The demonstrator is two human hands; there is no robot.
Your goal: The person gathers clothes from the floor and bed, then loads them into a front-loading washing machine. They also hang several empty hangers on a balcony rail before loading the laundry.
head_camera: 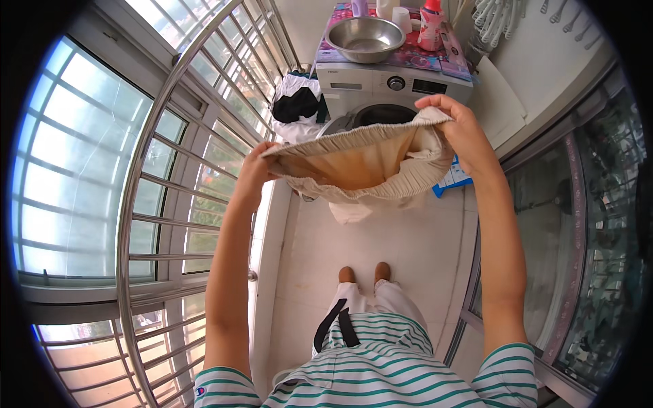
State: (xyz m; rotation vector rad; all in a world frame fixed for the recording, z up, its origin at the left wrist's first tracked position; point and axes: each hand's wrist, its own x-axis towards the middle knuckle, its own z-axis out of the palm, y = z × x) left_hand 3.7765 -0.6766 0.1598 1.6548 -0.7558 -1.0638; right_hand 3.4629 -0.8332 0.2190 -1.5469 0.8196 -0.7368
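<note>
A beige cloth garment with a gathered elastic waistband (387, 189) hangs stretched between my two hands, its opening facing up towards me. My left hand (257, 171) grips one end of the waistband. At the other end, my right hand (461, 127) pinches the bunched band, thumb side up. The inside of the garment looks yellowish in this light, and most of its lower part is hidden behind the band. Just beyond it stands a front-loading Haier washing machine (357, 84). Its round door (336, 126) is ajar, partly covered by the garment.
A steel basin (365, 41), a white cup (402, 20) and a pink bottle (431, 28) stand on the washer. Black and white clothes (298, 107) are heaped left of it. Metal railings (137, 173) line the left, glass sliding doors (548, 204) the right. White hangers (497, 20) hang at upper right.
</note>
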